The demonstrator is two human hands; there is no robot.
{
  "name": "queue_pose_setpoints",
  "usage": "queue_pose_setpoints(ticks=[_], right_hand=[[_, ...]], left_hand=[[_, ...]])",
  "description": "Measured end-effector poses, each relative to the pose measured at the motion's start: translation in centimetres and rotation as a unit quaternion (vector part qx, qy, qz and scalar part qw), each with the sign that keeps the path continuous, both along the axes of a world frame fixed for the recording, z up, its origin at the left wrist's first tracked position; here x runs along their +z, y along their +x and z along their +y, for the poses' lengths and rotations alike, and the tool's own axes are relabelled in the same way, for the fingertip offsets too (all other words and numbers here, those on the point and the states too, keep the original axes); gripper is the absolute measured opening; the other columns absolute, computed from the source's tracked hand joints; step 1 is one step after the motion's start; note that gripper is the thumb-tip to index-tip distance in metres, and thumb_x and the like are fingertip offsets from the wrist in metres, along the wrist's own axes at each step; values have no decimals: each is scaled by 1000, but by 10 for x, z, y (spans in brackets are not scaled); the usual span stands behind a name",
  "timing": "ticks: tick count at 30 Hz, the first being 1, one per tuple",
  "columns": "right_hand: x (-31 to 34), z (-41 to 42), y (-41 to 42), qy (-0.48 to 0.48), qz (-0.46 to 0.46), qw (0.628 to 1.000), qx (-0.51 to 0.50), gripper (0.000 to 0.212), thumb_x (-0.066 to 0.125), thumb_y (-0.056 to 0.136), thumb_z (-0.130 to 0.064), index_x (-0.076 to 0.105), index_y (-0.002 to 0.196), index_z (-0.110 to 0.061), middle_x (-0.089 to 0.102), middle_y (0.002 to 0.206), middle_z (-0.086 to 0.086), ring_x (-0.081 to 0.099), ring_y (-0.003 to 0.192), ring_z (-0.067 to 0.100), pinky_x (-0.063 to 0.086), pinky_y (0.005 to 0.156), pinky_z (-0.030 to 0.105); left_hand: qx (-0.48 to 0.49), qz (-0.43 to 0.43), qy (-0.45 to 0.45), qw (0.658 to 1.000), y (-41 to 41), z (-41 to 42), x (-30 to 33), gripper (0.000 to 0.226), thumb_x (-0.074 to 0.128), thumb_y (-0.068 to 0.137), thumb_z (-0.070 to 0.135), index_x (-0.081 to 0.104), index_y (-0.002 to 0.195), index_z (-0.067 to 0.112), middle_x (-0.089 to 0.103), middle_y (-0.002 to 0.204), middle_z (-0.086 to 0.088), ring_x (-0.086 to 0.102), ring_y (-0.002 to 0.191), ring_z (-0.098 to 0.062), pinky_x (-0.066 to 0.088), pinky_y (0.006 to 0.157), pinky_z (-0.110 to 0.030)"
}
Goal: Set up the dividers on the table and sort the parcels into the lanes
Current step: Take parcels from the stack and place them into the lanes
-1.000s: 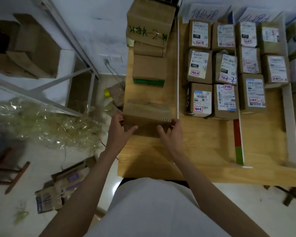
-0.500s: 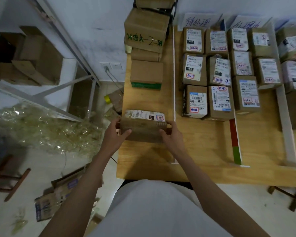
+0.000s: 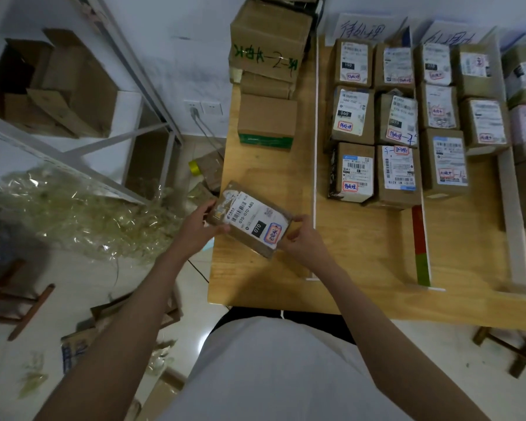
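A brown parcel [image 3: 251, 221] with a white shipping label marked 070 and a red-and-blue sticker is held tilted above the table's left front corner. My left hand [image 3: 199, 227] grips its left end and my right hand [image 3: 301, 241] grips its right end. A thin white divider [image 3: 315, 153] runs front to back just right of the parcel. Further right stand a red-and-green divider [image 3: 419, 244] and a wider white divider [image 3: 512, 214]. Labelled parcels [image 3: 395, 174] fill the lanes between them in rows.
Unlabelled brown boxes [image 3: 268, 123] are stacked at the back of the left lane on the wooden table [image 3: 362, 287]. Paper lane signs [image 3: 362, 30] stand at the back. On the floor to the left lie crumpled plastic wrap [image 3: 73, 214], cardboard scraps and a white shelf frame.
Both hands lifted the parcel off the table and turned it over, so its labelled face now points up at me. The view shifted slightly left.
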State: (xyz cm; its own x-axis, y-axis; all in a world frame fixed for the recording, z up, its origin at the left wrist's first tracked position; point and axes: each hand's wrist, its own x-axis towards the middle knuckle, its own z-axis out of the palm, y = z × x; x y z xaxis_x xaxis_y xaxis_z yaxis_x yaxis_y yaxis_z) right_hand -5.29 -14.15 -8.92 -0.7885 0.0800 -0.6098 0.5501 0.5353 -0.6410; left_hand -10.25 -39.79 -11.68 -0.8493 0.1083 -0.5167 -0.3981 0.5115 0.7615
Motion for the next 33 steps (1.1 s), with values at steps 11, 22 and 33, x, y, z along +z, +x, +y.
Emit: queue_pose_setpoints(ticks=[11, 22, 33], right_hand=[[-11, -13, -36, 98, -55, 992, 66, 54, 64, 94, -27, 43, 136, -1, 52, 137, 17, 54, 123, 34, 48, 102, 45], [15, -11, -37, 39, -33, 999, 17, 34, 52, 102, -26, 60, 124, 0, 65, 127, 14, 63, 113, 27, 51, 84, 30], [89, 44, -49, 22, 60, 994, -93, 35, 53, 101, -32, 64, 113, -1, 67, 109, 9, 62, 87, 15, 41, 55, 18]], left_hand=[[-93, 61, -147, 983, -62, 25, 9, 70, 78, 81, 32, 45, 143, 27, 57, 136, -4, 55, 121, -28, 50, 98, -45], [-153, 181, -335, 912, -42, 36, 39, 41, 44, 102, 38, 49, 133, 13, 51, 133, -11, 54, 118, -32, 47, 90, -44], [-233, 350, -382, 823, -75, 85, 97, 45, 41, 102, 40, 53, 134, 12, 58, 131, -10, 56, 119, -28, 43, 104, -42]])
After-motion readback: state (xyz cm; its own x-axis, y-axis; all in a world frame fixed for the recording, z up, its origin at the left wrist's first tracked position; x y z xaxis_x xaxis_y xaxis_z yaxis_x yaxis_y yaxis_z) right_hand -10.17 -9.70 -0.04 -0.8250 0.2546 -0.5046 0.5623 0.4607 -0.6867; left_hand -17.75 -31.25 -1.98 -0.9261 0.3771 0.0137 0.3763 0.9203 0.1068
